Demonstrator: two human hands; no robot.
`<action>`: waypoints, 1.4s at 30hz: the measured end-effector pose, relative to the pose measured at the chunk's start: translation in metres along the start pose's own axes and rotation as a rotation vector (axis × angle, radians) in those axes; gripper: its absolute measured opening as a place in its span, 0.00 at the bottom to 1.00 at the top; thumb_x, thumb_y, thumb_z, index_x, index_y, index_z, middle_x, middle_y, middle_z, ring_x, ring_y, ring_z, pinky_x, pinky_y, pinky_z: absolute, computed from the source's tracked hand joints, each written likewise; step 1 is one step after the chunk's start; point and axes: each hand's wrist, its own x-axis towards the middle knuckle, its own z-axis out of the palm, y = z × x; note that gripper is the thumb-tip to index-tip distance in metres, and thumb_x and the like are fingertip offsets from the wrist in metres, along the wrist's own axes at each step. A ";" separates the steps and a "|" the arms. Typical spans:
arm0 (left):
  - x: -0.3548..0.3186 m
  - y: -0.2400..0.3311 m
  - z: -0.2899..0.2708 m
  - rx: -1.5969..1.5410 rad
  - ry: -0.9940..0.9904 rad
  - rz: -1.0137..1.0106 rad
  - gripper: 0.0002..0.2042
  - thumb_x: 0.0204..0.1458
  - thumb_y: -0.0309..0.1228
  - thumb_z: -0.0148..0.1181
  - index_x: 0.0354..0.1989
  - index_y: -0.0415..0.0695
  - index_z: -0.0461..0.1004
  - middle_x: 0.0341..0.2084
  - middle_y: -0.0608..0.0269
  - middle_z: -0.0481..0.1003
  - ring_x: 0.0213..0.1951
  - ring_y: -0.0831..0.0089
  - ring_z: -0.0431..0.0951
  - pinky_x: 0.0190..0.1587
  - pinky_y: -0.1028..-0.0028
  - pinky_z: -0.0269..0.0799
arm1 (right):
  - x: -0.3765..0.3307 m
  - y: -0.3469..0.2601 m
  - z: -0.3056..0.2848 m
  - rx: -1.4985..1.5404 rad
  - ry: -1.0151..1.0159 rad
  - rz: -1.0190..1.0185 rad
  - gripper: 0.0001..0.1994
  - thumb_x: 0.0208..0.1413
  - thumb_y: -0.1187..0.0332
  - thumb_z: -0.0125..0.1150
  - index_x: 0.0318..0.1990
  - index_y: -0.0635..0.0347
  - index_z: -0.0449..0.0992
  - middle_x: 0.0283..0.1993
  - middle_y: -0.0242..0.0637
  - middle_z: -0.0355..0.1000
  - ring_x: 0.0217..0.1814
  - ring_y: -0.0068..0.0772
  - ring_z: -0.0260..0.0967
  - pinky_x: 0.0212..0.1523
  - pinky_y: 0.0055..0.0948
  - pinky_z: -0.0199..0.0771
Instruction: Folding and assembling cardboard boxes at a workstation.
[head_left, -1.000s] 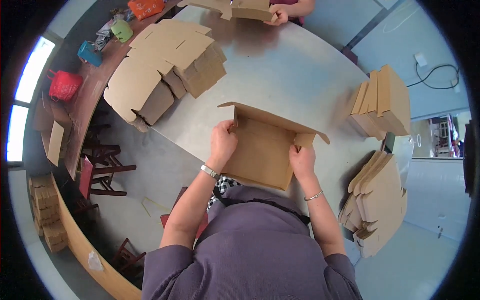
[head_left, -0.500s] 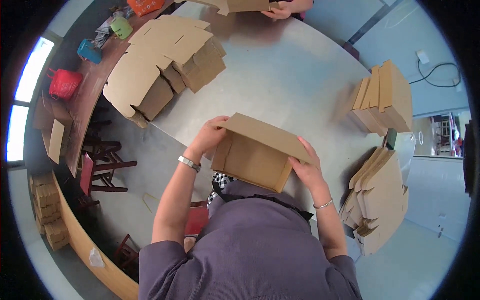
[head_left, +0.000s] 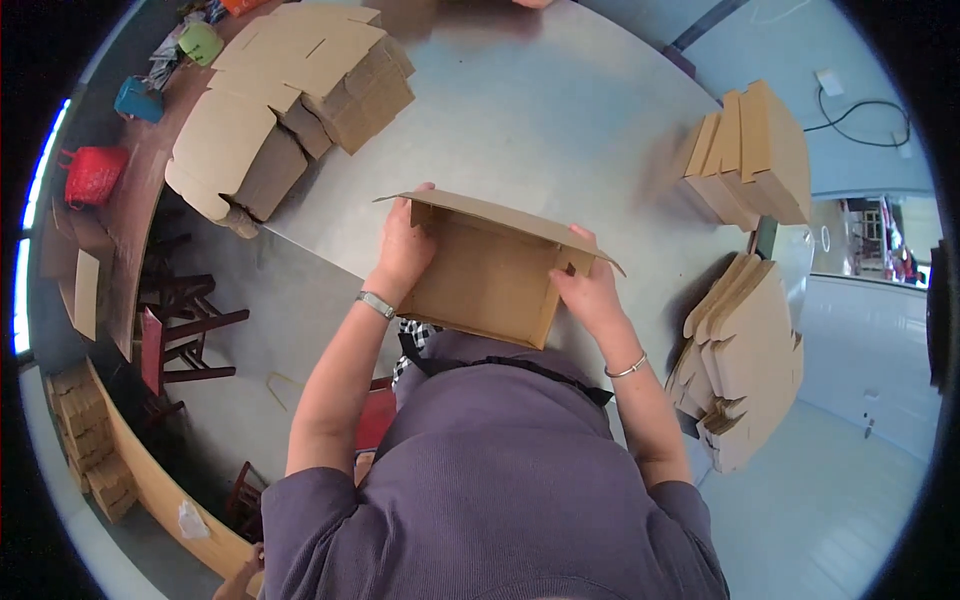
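1. We've got the open cardboard box point(head_left: 487, 280) at the counter's point(head_left: 560, 120) near edge.
2. Our left hand point(head_left: 405, 250) fingers grip its left wall.
3. Our right hand point(head_left: 590, 290) fingers clamp its right wall.

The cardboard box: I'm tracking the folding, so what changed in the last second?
The cardboard box, closed half a second ago, is open again, lid flap raised away from the person. The left hand and right hand still grip its sides. The finished boxes and flat blanks stayed put.
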 end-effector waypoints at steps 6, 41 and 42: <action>-0.002 0.005 -0.003 0.085 -0.030 0.004 0.27 0.40 0.14 0.53 0.54 0.47 0.67 0.49 0.50 0.71 0.49 0.48 0.72 0.50 0.58 0.72 | -0.002 0.015 0.025 -0.356 0.236 -0.341 0.32 0.46 0.76 0.59 0.62 0.63 0.57 0.58 0.53 0.63 0.59 0.50 0.64 0.57 0.40 0.67; 0.011 0.002 -0.015 -0.149 0.030 0.110 0.32 0.48 0.23 0.55 0.65 0.39 0.57 0.57 0.41 0.65 0.56 0.56 0.69 0.58 0.69 0.64 | 0.010 -0.002 0.027 0.106 0.040 -0.191 0.42 0.50 0.77 0.60 0.70 0.66 0.42 0.65 0.46 0.60 0.61 0.34 0.65 0.58 0.31 0.67; 0.014 0.002 -0.011 -0.065 0.127 0.149 0.29 0.49 0.24 0.55 0.63 0.36 0.58 0.56 0.38 0.65 0.53 0.48 0.70 0.58 0.65 0.65 | 0.018 0.004 0.030 0.076 0.090 -0.270 0.41 0.50 0.77 0.60 0.70 0.66 0.42 0.65 0.46 0.60 0.61 0.34 0.64 0.60 0.31 0.65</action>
